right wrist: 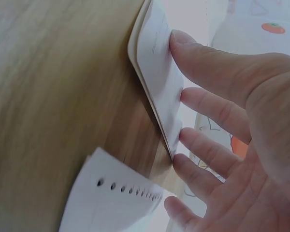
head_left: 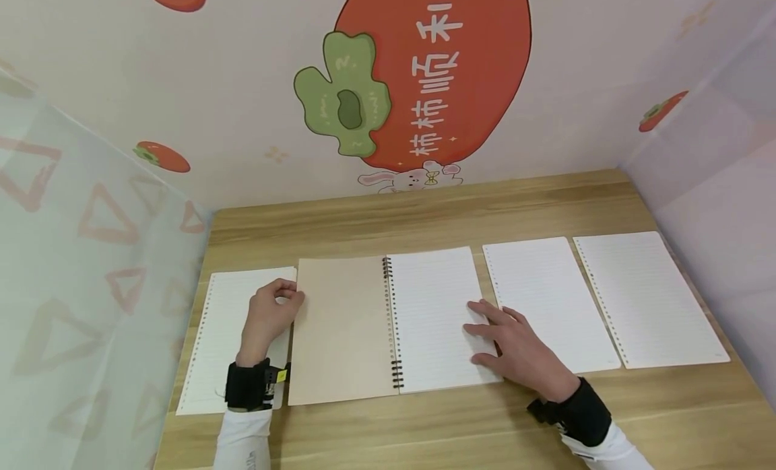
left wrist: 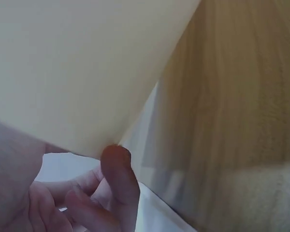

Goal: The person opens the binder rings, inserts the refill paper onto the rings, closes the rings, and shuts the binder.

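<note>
A spiral notebook lies open on the wooden table, its tan cover (head_left: 342,328) on the left and a white lined page (head_left: 430,308) on the right. My left hand (head_left: 269,315) pinches the cover's left edge; the left wrist view shows the thumb (left wrist: 121,174) against the edge of the tan sheet (left wrist: 87,72). With its fingers spread, my right hand (head_left: 521,349) rests on the right edge of the lined page. In the right wrist view, fingertips touch the page stack (right wrist: 159,67), and a hole-punched sheet (right wrist: 106,203) lies beside it.
Loose hole-punched paper (head_left: 212,335) lies under and beside the left hand. Two more lined sheets (head_left: 539,288) (head_left: 651,295) lie to the right of the notebook. Printed walls (head_left: 254,106) enclose the table (head_left: 436,429) at the back and sides.
</note>
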Action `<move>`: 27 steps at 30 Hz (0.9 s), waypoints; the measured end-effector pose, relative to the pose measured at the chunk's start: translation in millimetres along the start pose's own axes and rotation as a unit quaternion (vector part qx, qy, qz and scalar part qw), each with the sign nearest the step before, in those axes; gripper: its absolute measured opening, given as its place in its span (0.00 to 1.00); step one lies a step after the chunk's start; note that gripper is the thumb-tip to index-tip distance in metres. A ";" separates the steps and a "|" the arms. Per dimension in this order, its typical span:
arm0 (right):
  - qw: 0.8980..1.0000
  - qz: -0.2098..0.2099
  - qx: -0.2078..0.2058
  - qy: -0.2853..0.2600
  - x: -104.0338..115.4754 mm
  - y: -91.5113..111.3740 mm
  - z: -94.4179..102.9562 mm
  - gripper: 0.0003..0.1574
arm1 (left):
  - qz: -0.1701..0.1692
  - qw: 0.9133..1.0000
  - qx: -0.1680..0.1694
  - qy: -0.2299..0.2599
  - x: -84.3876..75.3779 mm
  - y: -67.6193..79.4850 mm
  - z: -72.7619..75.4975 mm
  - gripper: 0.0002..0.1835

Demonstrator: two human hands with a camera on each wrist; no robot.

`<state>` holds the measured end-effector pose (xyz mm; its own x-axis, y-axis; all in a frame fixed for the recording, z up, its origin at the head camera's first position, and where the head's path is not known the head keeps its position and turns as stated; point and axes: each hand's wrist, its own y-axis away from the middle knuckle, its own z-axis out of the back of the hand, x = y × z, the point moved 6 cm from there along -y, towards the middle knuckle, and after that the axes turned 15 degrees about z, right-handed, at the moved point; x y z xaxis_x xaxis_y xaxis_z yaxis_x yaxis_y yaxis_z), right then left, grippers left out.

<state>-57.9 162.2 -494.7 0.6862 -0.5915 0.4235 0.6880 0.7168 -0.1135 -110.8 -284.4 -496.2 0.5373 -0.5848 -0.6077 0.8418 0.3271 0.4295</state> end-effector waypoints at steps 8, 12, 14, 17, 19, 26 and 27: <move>1.000 -0.003 -0.002 -0.007 -5.1 3.4 1.3 0.36 | -0.033 0.999 -0.002 -0.019 1.9 -3.0 -5.8 0.19; 1.000 -0.006 0.003 -0.013 -7.7 5.6 0.8 0.37 | -0.037 0.999 0.009 -0.013 4.9 -7.3 -7.3 0.20; 1.000 -0.003 0.000 -0.010 -7.5 6.2 1.2 0.37 | -0.034 0.999 0.022 -0.009 7.5 -9.7 -7.9 0.21; 1.000 0.001 -0.004 -0.008 -7.3 6.2 1.6 0.37 | -0.026 0.999 0.044 0.001 11.1 -12.7 -8.3 0.21; 1.000 0.002 -0.005 -0.007 -7.1 5.8 2.1 0.37 | -0.020 0.998 0.055 0.009 12.6 -13.4 -8.3 0.21; 1.000 0.004 -0.001 -0.006 -6.7 4.1 1.6 0.37 | -0.021 0.998 0.039 -0.034 14.1 -10.9 -9.2 0.18; 1.000 0.006 -0.003 -0.004 -6.3 4.2 1.5 0.36 | -0.023 0.998 0.030 -0.047 13.3 -9.8 -9.3 0.17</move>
<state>-59.7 169.5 -496.5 0.6928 -0.5790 0.4298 0.6807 0.7219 -0.1248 -111.4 -288.5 -514.7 0.4883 -0.6661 -0.5638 0.8593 0.2542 0.4439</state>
